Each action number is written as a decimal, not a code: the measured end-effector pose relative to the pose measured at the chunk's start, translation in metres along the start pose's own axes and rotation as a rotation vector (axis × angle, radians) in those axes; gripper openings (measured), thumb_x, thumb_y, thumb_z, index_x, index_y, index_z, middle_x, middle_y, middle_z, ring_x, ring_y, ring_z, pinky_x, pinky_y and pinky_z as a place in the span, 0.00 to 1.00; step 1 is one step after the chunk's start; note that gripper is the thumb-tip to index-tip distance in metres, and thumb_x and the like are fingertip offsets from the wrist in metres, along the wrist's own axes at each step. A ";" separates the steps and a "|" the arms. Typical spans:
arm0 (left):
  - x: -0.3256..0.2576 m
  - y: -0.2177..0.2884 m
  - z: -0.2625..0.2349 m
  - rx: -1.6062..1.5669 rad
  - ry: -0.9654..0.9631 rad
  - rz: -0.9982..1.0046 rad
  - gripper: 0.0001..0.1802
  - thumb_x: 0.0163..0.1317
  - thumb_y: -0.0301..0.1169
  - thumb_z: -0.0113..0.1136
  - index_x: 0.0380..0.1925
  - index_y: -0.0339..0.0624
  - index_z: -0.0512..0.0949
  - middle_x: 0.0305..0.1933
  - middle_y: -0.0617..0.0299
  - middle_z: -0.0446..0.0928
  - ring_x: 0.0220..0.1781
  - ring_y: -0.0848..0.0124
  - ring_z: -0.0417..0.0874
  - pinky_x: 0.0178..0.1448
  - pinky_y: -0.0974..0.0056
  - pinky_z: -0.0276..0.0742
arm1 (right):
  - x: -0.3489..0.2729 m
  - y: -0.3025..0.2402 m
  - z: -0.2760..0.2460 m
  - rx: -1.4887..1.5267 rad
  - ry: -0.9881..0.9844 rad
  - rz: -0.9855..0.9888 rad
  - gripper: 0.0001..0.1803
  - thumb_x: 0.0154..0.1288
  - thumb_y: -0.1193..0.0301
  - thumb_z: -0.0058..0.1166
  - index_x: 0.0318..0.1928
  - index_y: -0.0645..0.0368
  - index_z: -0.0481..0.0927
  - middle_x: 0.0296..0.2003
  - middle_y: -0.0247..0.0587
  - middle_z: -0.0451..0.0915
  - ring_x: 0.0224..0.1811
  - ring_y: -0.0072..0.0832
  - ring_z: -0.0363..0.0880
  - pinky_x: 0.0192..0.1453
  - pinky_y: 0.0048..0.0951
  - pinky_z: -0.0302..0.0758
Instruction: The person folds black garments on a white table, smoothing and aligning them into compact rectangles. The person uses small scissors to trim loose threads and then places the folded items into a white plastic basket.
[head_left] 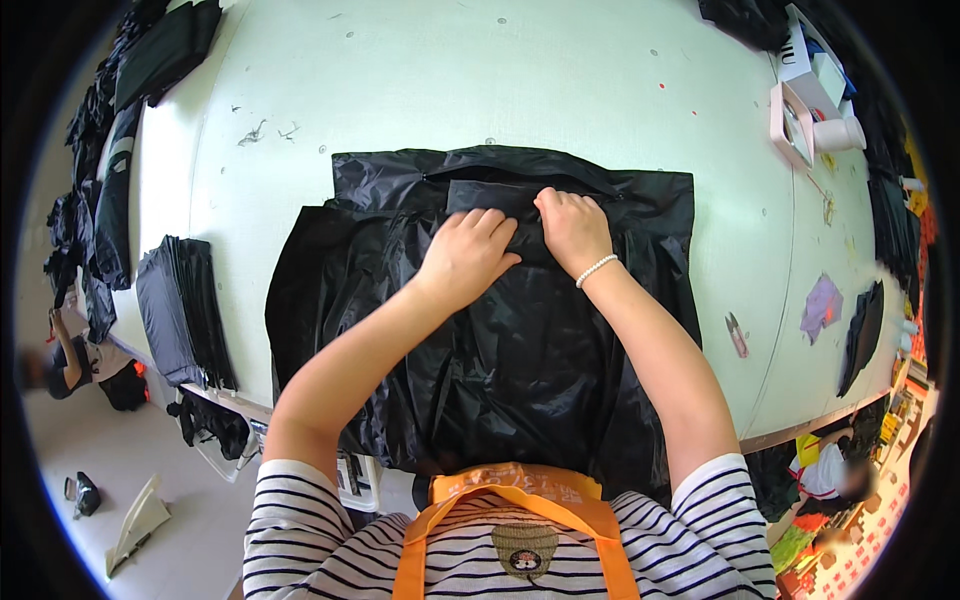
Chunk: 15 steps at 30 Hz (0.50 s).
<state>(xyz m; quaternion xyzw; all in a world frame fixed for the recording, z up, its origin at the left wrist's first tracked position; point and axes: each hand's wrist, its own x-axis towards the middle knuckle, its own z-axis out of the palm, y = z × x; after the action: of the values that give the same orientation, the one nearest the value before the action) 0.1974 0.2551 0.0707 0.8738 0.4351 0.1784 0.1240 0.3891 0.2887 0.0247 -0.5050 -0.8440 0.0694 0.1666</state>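
The black jacket (520,340) is lying spread flat on the pale worktop (420,90), right in front of the person; the left hand (465,255) is pressing down on it with fingers curled, grip not closed around anything; the right hand (572,228), wearing a bead bracelet (597,270), is pinching a folded flap near the collar; a stack of dark fabric (185,310) is sitting at the left edge.

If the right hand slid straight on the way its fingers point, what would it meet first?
Probably the raised fold along the top of the black garment, just beyond the right hand; past that, bare white table. Depth is hard to judge.
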 end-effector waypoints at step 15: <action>-0.018 -0.018 0.017 -0.465 -0.117 -0.169 0.12 0.51 0.32 0.67 0.35 0.38 0.82 0.34 0.56 0.80 0.39 0.57 0.80 0.44 0.59 0.76 | -0.055 -0.031 -0.020 0.185 0.013 -0.089 0.10 0.61 0.62 0.57 0.37 0.53 0.74 0.30 0.34 0.73 0.34 0.34 0.73 0.38 0.34 0.69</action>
<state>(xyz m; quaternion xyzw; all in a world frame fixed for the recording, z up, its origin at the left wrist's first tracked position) 0.1818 0.2500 0.0446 0.7911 0.4458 0.2118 0.3613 0.3943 0.2250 0.0408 -0.4498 -0.8546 0.1363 0.2208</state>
